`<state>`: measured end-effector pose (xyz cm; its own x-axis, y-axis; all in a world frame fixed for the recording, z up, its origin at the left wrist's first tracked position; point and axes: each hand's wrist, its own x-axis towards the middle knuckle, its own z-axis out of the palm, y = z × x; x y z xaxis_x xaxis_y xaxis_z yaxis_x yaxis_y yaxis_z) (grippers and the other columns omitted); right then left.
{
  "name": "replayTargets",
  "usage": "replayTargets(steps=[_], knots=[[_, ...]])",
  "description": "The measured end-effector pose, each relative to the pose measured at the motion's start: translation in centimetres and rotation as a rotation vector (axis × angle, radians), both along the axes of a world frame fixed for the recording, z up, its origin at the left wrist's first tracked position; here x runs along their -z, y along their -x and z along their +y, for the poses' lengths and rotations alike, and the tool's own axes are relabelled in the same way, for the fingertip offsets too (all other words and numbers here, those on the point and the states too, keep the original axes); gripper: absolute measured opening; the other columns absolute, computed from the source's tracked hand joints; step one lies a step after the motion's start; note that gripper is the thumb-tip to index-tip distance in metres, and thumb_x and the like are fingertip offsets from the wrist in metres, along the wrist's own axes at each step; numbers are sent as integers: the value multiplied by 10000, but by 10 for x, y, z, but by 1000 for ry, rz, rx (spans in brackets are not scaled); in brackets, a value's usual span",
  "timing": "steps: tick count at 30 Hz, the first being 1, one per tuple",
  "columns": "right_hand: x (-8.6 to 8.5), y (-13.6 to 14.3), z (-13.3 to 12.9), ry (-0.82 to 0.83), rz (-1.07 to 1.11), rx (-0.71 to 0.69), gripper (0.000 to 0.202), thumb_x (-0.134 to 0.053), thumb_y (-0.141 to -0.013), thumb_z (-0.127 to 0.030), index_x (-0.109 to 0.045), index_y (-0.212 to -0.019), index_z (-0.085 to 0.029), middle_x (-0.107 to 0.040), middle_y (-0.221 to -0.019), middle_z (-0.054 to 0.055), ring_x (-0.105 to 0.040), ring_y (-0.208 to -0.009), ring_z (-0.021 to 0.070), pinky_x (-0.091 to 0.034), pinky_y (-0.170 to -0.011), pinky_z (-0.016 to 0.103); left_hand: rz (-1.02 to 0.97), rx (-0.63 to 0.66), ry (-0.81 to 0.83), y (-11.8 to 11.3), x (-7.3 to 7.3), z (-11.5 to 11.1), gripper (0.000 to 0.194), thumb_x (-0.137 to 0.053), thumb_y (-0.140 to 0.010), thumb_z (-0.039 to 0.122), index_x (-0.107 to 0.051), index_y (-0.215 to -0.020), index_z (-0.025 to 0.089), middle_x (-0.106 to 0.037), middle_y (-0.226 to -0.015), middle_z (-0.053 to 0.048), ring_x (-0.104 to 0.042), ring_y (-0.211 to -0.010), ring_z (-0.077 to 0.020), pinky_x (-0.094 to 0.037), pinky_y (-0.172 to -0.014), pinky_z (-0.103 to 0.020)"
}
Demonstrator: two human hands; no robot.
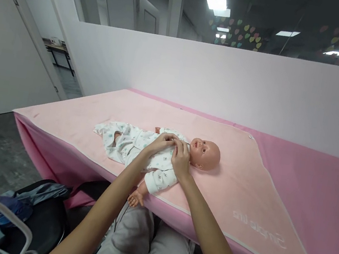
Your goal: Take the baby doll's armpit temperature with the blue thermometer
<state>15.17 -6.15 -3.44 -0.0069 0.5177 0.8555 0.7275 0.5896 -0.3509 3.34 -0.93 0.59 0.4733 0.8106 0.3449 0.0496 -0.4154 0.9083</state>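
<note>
A baby doll [205, 154] lies on its back on a pink mat, its bald head to the right. It wears a white patterned outfit [163, 161] with long sleeves and legs spread to the left. My left hand [163, 142] rests on the doll's upper chest, fingers bent at the front of the outfit. Beside it, my right hand [180, 155] is at the collar, fingertips together and meeting those of my left hand. What the fingertips pinch is too small to make out. One doll hand [136, 198] hangs over the mat's near edge.
The pale pink mat [225, 198] covers a bed with a darker pink sheet [310, 182]. Behind stands a white wall [230, 81] under a window. A black chair [45, 219] with blue cloth is at the lower left.
</note>
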Motion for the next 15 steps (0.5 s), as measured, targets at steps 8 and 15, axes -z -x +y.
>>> replayTargets(steps=[8,15], knots=[[0,0,2,-1,35,29,341,-312,-894,-110,-518,-1156,-183,-525,-1089,108,-509,-1047,191,-458,-923,371,-58,48,9,-2,-4,-2,231,-600,-687,187,-666,-893,108,-671,-867,-68,-592,-850,-163,-428,-834,-291],[-2,-2,1,24,67,59,123,-435,-865,-178,-546,-917,-175,-562,-886,82,-528,-872,205,-476,-790,378,-88,17,100,0,1,1,309,-654,-692,243,-649,-976,119,-670,-860,-66,-601,-876,-176,-440,-825,-297]])
